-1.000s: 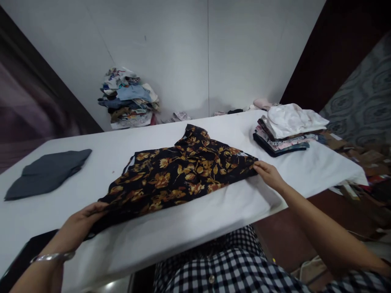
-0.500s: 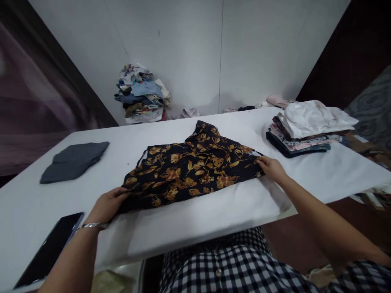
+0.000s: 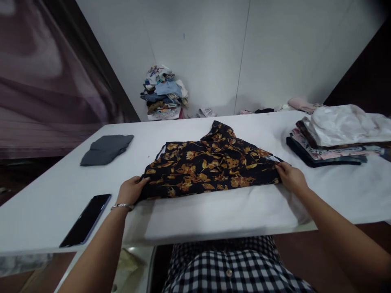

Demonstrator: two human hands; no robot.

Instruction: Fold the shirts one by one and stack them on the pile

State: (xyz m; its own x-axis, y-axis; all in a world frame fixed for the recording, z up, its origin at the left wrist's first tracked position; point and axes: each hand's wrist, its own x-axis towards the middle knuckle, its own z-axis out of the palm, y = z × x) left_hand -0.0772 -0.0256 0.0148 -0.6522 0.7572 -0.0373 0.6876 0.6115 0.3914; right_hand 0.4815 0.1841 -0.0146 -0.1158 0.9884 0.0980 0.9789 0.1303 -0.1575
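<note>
A black shirt with orange-gold flowers [image 3: 210, 167] lies spread on the white table [image 3: 214, 215], collar pointing away from me. My left hand [image 3: 132, 190] grips its near left corner, fingers closed on the cloth; a silver bracelet sits on that wrist. My right hand [image 3: 290, 177] pinches the near right corner of the same shirt.
A black phone [image 3: 86, 219] lies at the table's near left edge. A folded grey garment [image 3: 106, 149] is at the far left. A stack of folded clothes [image 3: 336, 136] stands at the right. A heap of mixed clothes [image 3: 163, 92] leans against the back wall.
The view has swung left, bringing the phone into sight. My left hand has moved up and inward along the shirt's near edge; the right hand keeps its hold on the right corner.
</note>
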